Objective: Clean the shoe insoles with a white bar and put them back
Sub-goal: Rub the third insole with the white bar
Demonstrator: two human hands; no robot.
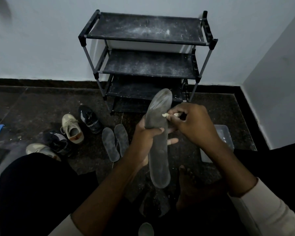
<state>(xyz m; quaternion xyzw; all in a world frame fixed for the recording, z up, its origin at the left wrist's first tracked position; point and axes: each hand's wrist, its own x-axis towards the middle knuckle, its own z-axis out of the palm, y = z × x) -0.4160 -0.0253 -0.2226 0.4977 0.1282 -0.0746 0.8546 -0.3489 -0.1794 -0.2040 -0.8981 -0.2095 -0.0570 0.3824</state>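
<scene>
Currently left hand (143, 138) clamps grey insole (157, 137) mid-length, upright over floor. Right hand (192, 125) fingers pinched on white bar (165, 115), touching insole's right edge. Two spare insoles (115, 142) lie left, beside four shoes (72, 130); dusty rack (146, 53) behind.

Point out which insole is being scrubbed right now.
The long insole gripped upright in the left hand, white bar pressed against it; the other two insoles lie flat on the floor.

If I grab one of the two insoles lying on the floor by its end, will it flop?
Probably a little: the two insoles look thin and flat. The similar held insole, gripped mid-length by the left hand, stays nearly straight, so likely light and semi-stiff.
</scene>
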